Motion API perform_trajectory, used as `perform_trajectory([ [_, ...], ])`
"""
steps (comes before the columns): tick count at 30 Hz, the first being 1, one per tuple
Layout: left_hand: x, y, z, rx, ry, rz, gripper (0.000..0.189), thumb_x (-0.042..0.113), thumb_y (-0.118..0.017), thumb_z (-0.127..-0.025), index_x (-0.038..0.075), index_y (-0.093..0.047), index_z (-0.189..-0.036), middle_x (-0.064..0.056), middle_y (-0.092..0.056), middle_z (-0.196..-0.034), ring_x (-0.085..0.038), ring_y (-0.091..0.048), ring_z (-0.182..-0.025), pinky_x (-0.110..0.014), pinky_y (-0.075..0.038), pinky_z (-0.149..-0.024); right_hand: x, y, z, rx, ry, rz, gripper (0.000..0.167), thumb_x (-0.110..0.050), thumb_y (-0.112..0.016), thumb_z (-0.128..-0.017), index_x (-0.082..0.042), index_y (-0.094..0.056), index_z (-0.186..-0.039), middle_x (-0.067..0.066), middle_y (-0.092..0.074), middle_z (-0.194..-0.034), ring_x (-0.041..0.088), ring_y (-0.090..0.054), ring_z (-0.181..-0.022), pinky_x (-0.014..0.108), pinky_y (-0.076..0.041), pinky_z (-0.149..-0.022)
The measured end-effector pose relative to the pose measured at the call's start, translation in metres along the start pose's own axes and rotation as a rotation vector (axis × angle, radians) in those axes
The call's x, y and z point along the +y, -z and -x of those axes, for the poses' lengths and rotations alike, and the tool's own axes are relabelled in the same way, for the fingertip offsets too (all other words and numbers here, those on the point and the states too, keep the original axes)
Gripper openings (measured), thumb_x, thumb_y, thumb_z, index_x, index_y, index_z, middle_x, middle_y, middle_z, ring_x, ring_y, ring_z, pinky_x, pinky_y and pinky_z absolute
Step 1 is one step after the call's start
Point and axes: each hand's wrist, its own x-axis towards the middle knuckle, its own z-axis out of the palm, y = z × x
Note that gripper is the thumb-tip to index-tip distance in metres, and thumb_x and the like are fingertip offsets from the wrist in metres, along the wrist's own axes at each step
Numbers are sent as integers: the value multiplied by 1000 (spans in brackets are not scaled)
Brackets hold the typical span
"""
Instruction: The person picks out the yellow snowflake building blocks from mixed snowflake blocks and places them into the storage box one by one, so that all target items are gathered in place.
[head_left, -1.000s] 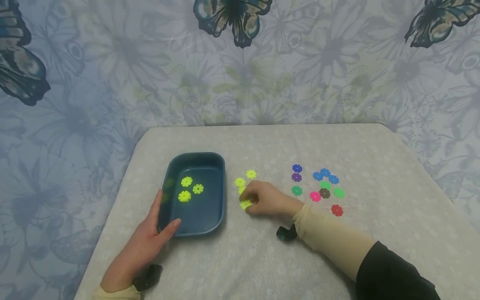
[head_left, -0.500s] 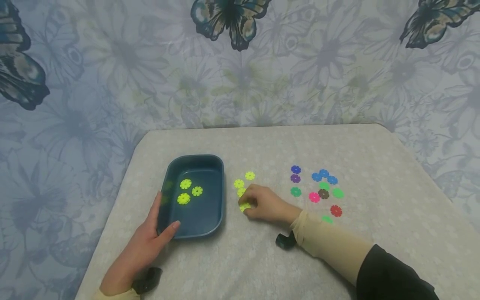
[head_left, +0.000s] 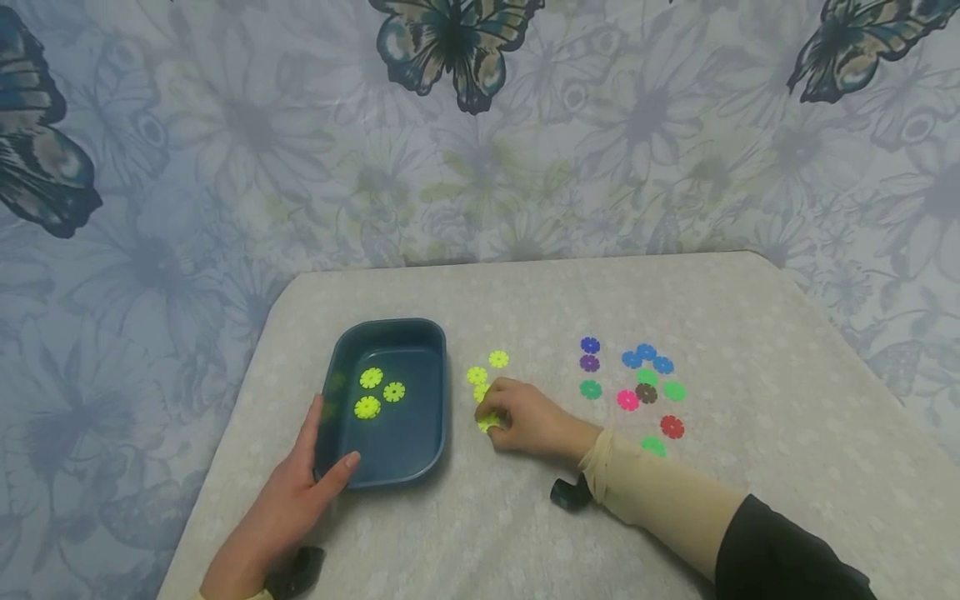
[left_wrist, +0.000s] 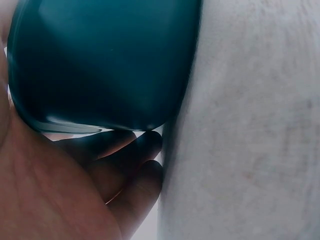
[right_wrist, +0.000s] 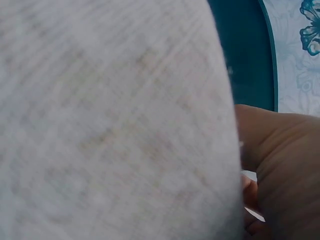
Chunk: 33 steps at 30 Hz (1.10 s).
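Yellow flower disc is sitting within my right grip, which is apparently pinching it, while my left grip is holding the tray farther left. I'm judging this the pick-up; next is likely calling for a leftward lift.

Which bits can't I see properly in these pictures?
- Head view: part of the yellow disc at the right hand; that hand covers it.
- Head view: the top of the middle butterfly; the picture's top edge cuts it off.
- Left wrist view: most of the tray; cut off by the top edge.
- Right wrist view: the right hand's fingertips; the pale cloth hides them.
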Motion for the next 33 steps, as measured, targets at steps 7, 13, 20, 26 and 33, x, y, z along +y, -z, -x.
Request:
perform_trajectory([
  [7, 0, 0, 0, 6, -8, -5, 105, 59, -57, -100, 28, 21, -163, -20, 0, -172, -52, -14, -154, -76, -20, -115, -2, 1, 1, -6, -20, 8, 26, -7, -76, -85, -12, -77, -111, -4, -65, -104, 9, -59, -91, 24, -53, -80],
  [13, 0, 0, 1, 2, 4, -3, 105, 61, -57, -100, 28, 22, -163, -21, 0, -172, -52, -14, -154, -75, -20, -116, -5, 1, 1, 0, -19, 15, 28, -5, -75, -84, -11, -77, -112, -1, -67, -105, 11, -59, -91, 25, -52, -79],
  [20, -2, -2, 1, 7, 1, -6, 105, 61, -56, -100, 28, 22, -163, -21, 0, -172, -52, -14, -154, -75, -20, -116, -4, -2, 0, -4, -49, 39, 31, -6, -74, -82, -15, -77, -112, -6, -66, -104, 9, -58, -91, 24, -52, -79],
  [26, -3, -3, 0, 18, -12, -7, 105, 60, -58, -100, 28, 21, -163, -20, -1, -172, -52, -15, -154, -75, -21, -116, -4, -1, 0, 13, -29, 34, 31, -4, -74, -81, -12, -77, -111, -3, -66, -104, 11, -59, -92, 25, -53, -79],
  [33, -4, -3, 0, 19, -26, -1, 104, 58, -57, -101, 28, 20, -163, -20, -1, -172, -52, -16, -154, -76, -21, -115, -2, -1, 0, 49, -50, -16, 29, -5, -75, -80, -12, -77, -108, -3, -69, -103, 10, -59, -89, 25, -53, -79],
])
